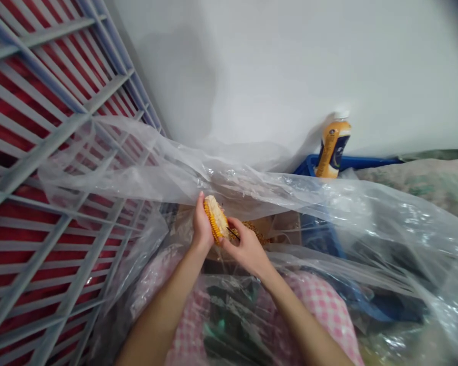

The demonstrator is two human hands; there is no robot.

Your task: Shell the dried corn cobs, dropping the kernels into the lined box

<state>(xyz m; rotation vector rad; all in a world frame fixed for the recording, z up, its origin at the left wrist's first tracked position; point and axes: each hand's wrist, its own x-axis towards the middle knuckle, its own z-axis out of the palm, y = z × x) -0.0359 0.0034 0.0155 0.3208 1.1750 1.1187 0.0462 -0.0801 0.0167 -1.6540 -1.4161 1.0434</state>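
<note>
My left hand (201, 227) grips a corn cob (216, 219) from the left; the cob is partly stripped, with yellow kernels along one side and bare pale core on top. My right hand (245, 247) is closed against the cob's lower right end, thumb pressing on the kernels, with a thin dark sliver showing by the fingers. Both hands work above a brown container (275, 229) that holds loose kernels (254, 231), half hidden by the hands.
A large clear plastic sheet (328, 213) drapes across the scene and over my lap of pink checked cloth (320, 305). A grey-blue metal grille (53, 168) with red behind stands left. An orange bottle (333, 147) stands in a blue crate (351, 162) by the white wall.
</note>
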